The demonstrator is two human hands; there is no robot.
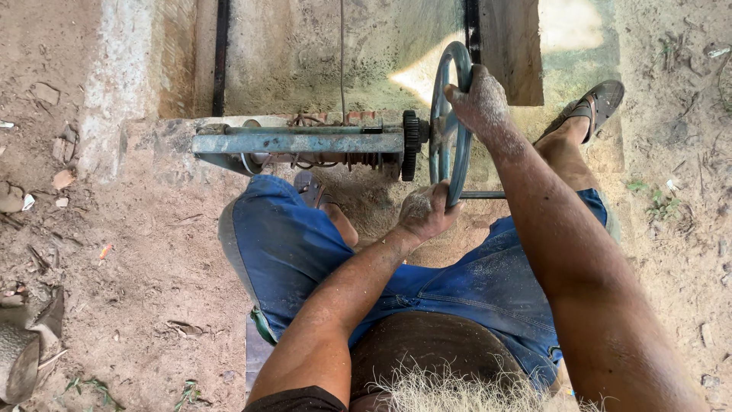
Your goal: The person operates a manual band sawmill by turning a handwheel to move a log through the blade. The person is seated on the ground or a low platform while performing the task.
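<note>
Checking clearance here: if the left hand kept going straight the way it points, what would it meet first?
The left hand already grips the blue handwheel, so its rim comes first; the black gear lies beyond, though depth is unclear.

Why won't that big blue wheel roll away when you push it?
The wheel looks like stiff metal, probably heavy. It seems fixed on an axle beside a black gear, so it likely spins in place. The left hand and right hand are dusty, so it may feel slippery.

Soft, sharp daylight; one glaring sun patch beyond the handwheel (450, 122).
</note>
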